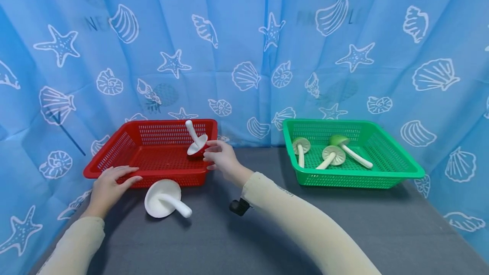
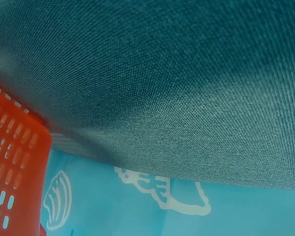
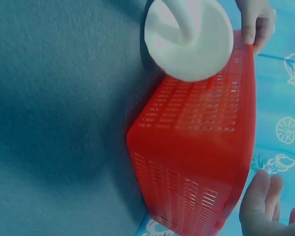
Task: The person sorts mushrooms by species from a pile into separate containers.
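Note:
In the head view, my left hand [image 1: 108, 190] grips the near rim of a red plastic basket [image 1: 172, 177] toward its left part; the right wrist view shows that hand [image 3: 258, 22] with thumb and fingers on either side of the rim. My right hand [image 1: 225, 159] is at the basket's right end, fingertips beside the red cap of a toy mushroom [image 1: 198, 144]. This mushroom leans cap down inside the basket, white stem up. My right fingers [image 3: 258, 196] are loosely bent and spread. A larger white mushroom [image 1: 162, 200] lies outside, against the basket's near wall.
A green basket [image 1: 344, 177] stands to the right, holding green-capped mushrooms [image 1: 333, 156] with pale stems. Grey cloth [image 1: 214, 245] covers the table. A blue curtain [image 1: 244, 46] with shells and starfish hangs behind. A small black device [image 1: 239, 207] is under my right wrist.

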Tool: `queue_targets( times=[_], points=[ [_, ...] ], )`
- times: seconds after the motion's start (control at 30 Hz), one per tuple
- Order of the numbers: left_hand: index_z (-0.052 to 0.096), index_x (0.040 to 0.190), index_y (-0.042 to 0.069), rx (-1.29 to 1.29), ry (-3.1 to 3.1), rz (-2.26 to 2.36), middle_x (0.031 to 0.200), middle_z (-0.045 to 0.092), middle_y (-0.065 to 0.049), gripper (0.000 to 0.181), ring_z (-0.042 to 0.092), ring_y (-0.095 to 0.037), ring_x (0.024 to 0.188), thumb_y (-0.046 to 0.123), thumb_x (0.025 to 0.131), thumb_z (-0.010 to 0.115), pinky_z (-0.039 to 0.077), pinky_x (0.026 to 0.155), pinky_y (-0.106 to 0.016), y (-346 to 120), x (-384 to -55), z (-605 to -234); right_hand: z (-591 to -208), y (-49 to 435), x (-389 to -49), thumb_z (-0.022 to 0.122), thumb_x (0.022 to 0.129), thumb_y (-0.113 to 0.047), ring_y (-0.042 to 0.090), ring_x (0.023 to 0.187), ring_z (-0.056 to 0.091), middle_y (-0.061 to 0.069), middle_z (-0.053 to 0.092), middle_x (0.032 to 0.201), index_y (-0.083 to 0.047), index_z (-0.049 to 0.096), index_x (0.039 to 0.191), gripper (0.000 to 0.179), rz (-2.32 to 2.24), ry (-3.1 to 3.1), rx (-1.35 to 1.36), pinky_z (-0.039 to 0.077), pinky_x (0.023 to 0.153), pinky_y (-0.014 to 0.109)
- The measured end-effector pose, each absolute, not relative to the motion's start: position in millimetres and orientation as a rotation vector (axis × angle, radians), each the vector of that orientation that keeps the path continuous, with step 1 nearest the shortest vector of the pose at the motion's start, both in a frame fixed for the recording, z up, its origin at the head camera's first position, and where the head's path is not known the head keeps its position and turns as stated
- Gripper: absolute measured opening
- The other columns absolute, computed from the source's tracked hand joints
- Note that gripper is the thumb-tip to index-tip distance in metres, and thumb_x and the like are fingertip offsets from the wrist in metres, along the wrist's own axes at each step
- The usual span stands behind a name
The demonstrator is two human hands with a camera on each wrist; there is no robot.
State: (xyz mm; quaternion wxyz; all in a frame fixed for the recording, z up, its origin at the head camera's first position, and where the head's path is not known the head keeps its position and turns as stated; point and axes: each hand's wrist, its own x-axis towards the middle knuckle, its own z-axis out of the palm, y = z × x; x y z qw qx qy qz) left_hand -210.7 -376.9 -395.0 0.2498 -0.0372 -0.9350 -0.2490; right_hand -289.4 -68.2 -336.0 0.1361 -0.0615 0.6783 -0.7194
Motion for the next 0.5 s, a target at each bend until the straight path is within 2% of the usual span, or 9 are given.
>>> queue_targets(
  times=[0.23, 0.5],
  points=[
    [0.067, 0.119, 0.002, -0.127, -2.543, -0.654, 0.115, 0.065, -0.023, 0.047, 0.053, -0.041, 0.103, 0.028, 0.082, 0.079, 0.045, 0.083, -0.064, -376, -215, -396, -344, -51, -275, 0.063, 0.093, -0.009, 0.021, 0.076, 0.065, 0.014, 0.066, 0.101, -0.006, 0.060, 0.122, 0.029, -2.034, 1.872, -0.204, 0.058, 0.071, 0.038],
    [0.066, 0.122, 0.002, -0.100, -2.548, -0.679, 0.117, 0.064, -0.023, 0.051, 0.053, -0.040, 0.105, 0.032, 0.082, 0.078, 0.045, 0.084, -0.065, -377, -211, -397, -360, -49, -262, 0.062, 0.094, -0.007, 0.019, 0.073, 0.064, 0.011, 0.068, 0.096, -0.003, 0.060, 0.120, 0.027, -1.945, 1.802, -0.227, 0.059, 0.065, 0.037]
  ],
)
